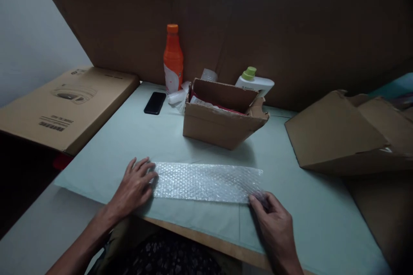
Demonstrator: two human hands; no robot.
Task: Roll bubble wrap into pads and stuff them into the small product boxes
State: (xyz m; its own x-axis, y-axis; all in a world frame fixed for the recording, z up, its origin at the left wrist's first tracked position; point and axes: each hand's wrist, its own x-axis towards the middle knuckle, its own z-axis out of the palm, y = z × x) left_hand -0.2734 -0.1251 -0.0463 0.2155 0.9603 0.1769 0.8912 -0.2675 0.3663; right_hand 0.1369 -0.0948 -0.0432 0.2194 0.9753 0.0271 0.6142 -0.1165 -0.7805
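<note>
Left hand [134, 185] lies flat, fingers apart, on the bubble wrap's [206, 182] left edge; right hand [275, 223] pinches its near-right corner. Open box [222, 116] sits beyond.

Dim overall, corners darkened; soft glare off the clear bubble-wrap strip [206, 181] between both hands; faint shadow beneath the open brown cardboard box [222, 116] beyond them.

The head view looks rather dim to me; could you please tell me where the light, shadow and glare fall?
Head view: dim overall, corners darkened; the bubble wrap glints with small highlights between the left hand and right hand; the open cardboard box casts a soft shadow toward the camera; straight edges bow near the frame borders; the phone shows no glare.
</note>
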